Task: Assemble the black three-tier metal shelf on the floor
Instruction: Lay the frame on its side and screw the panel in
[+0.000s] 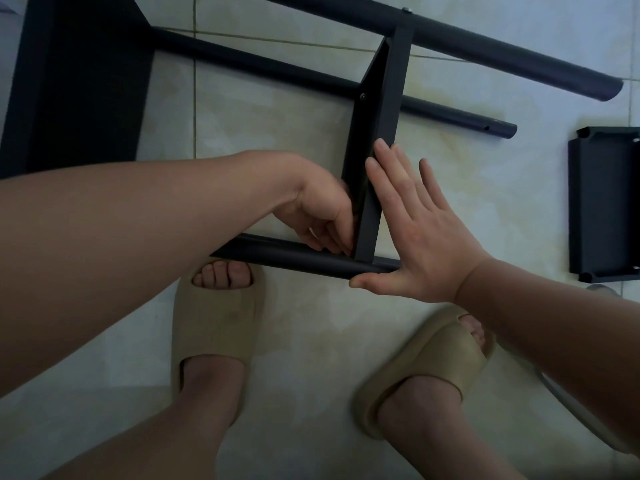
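Centre of frame: my right hand (pixel 415 233), spread flat, braces the shelf panel (pixel 377 150); my left hand (pixel 318 216) curls at the lower tube (pixel 298 259), contents unseen. A slip could misalign them.

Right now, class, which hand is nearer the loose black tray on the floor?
Right. The right hand presses flat against the upright panel, left of the tray; the left hand works on that panel's far side.

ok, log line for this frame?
left hand: curled at shelf tier base | right hand: flat against it | spare tier: on floor
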A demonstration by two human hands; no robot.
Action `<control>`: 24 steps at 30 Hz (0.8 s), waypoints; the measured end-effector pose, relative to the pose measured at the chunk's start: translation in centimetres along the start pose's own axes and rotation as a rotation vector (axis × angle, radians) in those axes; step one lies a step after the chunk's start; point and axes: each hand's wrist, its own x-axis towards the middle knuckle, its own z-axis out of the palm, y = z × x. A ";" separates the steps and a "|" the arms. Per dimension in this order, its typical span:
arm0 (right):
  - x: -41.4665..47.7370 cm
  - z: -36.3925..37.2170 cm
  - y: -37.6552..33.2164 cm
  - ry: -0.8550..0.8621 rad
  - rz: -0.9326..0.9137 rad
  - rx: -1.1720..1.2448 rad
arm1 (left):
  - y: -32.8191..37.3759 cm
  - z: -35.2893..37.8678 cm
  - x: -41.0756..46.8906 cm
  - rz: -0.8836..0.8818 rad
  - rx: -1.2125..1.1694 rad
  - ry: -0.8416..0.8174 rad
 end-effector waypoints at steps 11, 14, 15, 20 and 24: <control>0.0 -0.1 0.0 0.002 -0.005 0.001 | 0.3 0.0 0.0 -0.056 0.065 0.021; 0.0 0.0 0.0 0.000 -0.005 0.001 | 0.5 0.0 0.0 -0.041 0.054 0.020; 0.0 0.0 0.0 0.000 -0.005 0.002 | 0.5 0.0 0.0 -0.035 0.047 0.019; 0.0 0.0 0.0 0.009 -0.008 -0.004 | 0.0 0.1 0.0 0.022 0.010 0.015; 0.0 0.0 0.0 0.005 -0.009 -0.004 | -0.4 0.2 0.0 0.069 -0.029 0.007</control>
